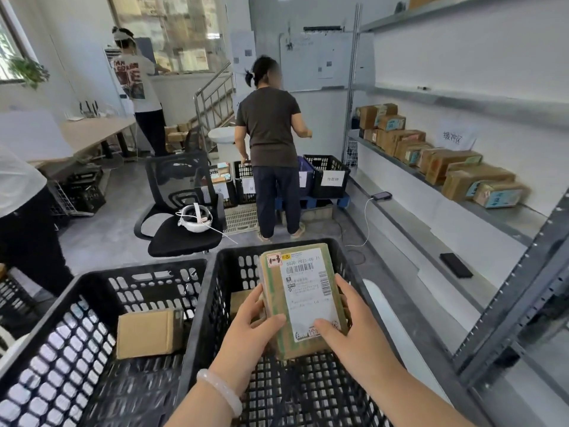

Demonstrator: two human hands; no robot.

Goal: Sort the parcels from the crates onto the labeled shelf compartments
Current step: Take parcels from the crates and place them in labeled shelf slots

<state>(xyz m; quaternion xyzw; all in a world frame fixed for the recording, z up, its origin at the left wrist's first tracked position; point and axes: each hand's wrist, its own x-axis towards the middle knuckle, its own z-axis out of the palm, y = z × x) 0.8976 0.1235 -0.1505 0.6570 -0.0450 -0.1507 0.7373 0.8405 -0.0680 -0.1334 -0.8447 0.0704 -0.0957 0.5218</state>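
Note:
Both hands hold a brown cardboard parcel point(303, 295) with a white shipping label and a small red-marked sticker reading 1-3, lifted over the right black crate point(212, 306). My left hand point(251, 326) grips its left edge; my right hand point(346, 326) grips its right lower corner, thumb on the label. Under the parcel another brown parcel point(240, 298) lies partly hidden in that crate. The left black crate point(77, 349) holds one plain cardboard parcel point(149, 332). A metal shelf point(505, 217) on the right carries a row of cardboard boxes point(437, 157) beneath a paper label point(455, 138).
A person in a dark shirt point(269, 127) stands ahead by labelled black crates point(328, 174). A black office chair point(184, 220) with a white headset sits at centre left. Other people stand at the far left and at the back. A phone point(381, 196) charges on the lower shelf.

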